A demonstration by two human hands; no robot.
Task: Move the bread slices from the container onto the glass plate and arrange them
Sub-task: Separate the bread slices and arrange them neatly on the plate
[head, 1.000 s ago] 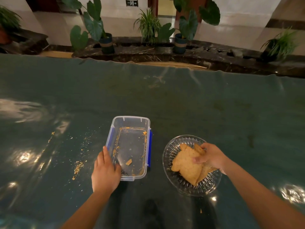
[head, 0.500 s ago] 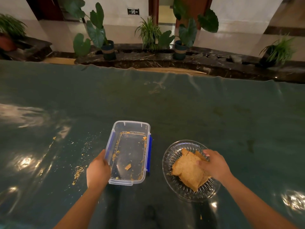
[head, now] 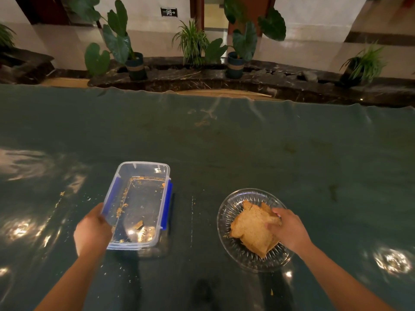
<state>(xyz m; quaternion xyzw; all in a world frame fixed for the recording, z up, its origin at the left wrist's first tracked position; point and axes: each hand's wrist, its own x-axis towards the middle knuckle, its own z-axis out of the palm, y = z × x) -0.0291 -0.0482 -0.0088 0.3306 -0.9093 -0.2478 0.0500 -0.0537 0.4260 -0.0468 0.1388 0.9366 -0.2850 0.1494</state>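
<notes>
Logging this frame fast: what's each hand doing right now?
Left hand: closed on the container at its near-left corner.
Right hand: fingers on the bread on the plate; grip unclear.

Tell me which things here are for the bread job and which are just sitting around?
For the job: bread slices, glass plate, container, left hand holding the container, right hand on the bread.

Just around: potted plants, crumbs on the table, exit sign.

Clear glossy plastic container point(head: 137, 207), ribbed cut-glass plate point(head: 233, 209), rough matt bread slices point(head: 251, 230), shiny film-covered green tablecloth point(head: 247, 153)
</notes>
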